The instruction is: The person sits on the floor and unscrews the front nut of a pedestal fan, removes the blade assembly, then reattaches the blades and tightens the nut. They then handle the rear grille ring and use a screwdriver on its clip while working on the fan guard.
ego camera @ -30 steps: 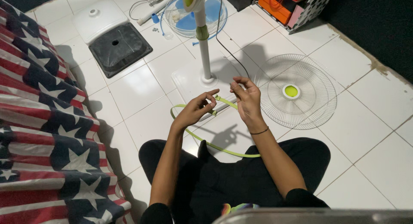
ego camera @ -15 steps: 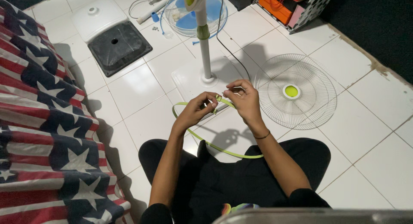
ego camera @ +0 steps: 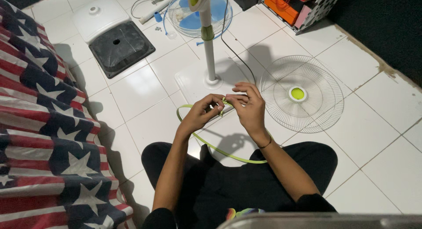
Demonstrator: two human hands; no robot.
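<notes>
A person seated on a white tiled floor [ego camera: 387, 167] holds a thin lime-green fan guard ring [ego camera: 211, 146] between both hands, just above the lap. The left hand [ego camera: 201, 114] has its fingers [ego camera: 214, 100] curled closed around the ring's upper edge, and the right hand [ego camera: 250, 106] pinches the same stretch with bent fingers, the two hands almost touching. The rest of the ring loops down toward the person's dark trousers [ego camera: 237, 185]. Just beyond the hands stands a pedestal fan pole [ego camera: 209, 48] on its white base [ego camera: 198, 81], a black cord [ego camera: 239, 57] trailing beside it. A white wire fan grille [ego camera: 303, 95] with a green centre lies flat on the floor to the right. Farther back lie a blue fan blade inside a second grille [ego camera: 191, 11] and a black square base plate [ego camera: 119, 46]. A stars-and-stripes cloth [ego camera: 39, 136] covers the left.
</notes>
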